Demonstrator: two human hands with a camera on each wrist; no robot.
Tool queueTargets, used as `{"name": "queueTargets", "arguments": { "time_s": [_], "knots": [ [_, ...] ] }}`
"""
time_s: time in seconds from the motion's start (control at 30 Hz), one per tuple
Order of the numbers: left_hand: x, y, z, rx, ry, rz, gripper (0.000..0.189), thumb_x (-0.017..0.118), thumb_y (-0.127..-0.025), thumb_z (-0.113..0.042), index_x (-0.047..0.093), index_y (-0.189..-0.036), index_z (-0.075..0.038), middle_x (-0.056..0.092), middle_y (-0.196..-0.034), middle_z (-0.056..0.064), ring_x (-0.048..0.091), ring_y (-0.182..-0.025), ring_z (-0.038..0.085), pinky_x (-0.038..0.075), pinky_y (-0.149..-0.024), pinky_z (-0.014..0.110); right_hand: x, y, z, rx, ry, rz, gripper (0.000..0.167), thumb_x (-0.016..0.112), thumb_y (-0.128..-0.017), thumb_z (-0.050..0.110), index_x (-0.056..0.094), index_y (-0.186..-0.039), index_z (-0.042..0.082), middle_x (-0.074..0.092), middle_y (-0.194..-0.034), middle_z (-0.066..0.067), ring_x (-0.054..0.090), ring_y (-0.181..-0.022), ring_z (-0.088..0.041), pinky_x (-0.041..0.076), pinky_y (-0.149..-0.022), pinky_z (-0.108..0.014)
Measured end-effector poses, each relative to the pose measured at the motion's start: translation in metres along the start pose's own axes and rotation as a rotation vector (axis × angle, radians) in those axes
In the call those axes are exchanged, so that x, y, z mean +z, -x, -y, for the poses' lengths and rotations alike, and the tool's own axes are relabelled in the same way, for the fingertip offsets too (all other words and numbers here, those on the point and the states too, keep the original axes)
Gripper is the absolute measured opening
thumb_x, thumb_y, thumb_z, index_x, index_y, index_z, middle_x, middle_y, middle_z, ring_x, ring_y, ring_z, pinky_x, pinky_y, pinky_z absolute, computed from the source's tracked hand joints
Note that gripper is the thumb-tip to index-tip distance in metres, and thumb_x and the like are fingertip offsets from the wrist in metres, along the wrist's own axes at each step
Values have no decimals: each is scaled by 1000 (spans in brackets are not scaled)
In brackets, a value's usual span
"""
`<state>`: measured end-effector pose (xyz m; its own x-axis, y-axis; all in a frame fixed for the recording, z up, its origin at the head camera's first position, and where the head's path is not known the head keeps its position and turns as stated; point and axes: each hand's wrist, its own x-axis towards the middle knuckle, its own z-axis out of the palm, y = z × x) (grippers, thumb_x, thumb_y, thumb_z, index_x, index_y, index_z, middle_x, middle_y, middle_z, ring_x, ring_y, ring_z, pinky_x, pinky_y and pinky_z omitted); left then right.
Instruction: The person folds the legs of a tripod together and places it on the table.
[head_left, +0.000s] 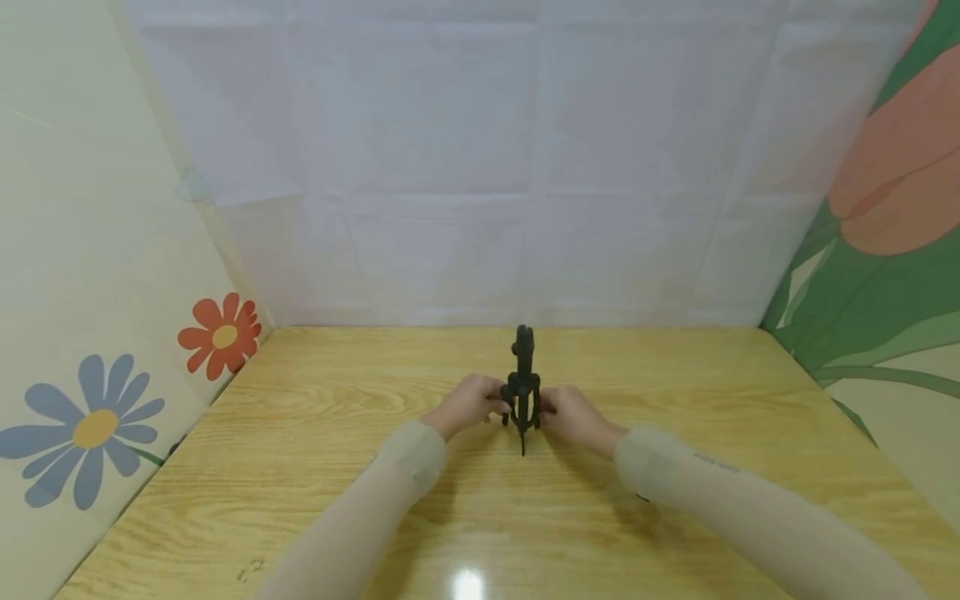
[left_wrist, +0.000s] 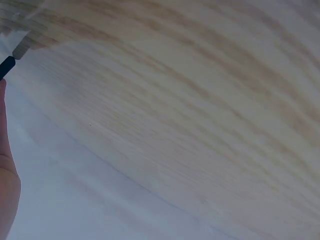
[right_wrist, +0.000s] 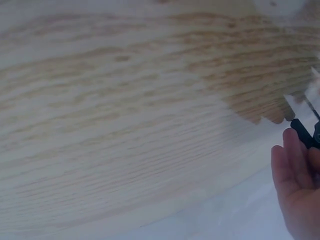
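Observation:
A small black stand with legs [head_left: 525,358] is upright on the wooden table, near the middle. It has a narrow upright neck with a rounded top and thin legs spread below; its exact kind is unclear. From the left side, my left hand [head_left: 474,403] pinches a leg of it with thumb and fingers. My right hand [head_left: 577,418] holds the leg on the opposite side. In the right wrist view, the fingers [right_wrist: 295,160] lie against a dark leg end. Only an edge of the left hand [left_wrist: 6,160] and a dark tip show in the left wrist view.
The wood-grain table [head_left: 315,392] meets a white sheeted wall [head_left: 435,150] at the back. Side panels carry printed flowers, a blue daisy [head_left: 93,429] on the left and a pink tulip [head_left: 900,175] on the right. Light glares off the table's near part.

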<state>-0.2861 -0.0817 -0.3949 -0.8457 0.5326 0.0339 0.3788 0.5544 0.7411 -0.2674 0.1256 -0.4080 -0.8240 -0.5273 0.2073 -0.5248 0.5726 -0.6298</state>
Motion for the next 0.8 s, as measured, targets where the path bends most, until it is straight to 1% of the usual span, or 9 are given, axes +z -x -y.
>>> {"name": "queueTargets", "arguments": {
  "time_s": [0.27,0.47,0.63,0.8],
  "knots": [
    [-1,-1,-1,4,-7,26,13,64,-90,2,69,-101,5,71,-97,17,68,-88,27,56,-64,28,0,1,-1,-39,20,-11,19,62,-84,-14,68,-101,-7,71,-97,-19,68,-93,-31,56,-82,-38],
    [-1,0,-3,3,-7,24,14,63,-90,3,70,-102,5,71,-99,18,68,-91,28,57,-66,29,2,0,-2,-24,-14,-17,22,60,-85,-15,67,-104,-9,70,-101,-21,68,-97,-33,55,-84,-39],
    [0,1,-4,-11,-7,20,14,62,-90,3,70,-102,5,71,-99,17,68,-91,29,57,-66,30,3,-1,-2,-21,6,-30,22,61,-85,-15,68,-104,-9,70,-101,-21,68,-97,-33,55,-84,-40],
    [0,1,-2,-6,-12,19,14,62,-90,3,70,-102,5,71,-99,18,69,-91,29,57,-65,30,4,-1,-1,-34,15,-38,20,61,-85,-14,68,-103,-8,70,-101,-21,68,-97,-33,55,-84,-39]
  ]
}}
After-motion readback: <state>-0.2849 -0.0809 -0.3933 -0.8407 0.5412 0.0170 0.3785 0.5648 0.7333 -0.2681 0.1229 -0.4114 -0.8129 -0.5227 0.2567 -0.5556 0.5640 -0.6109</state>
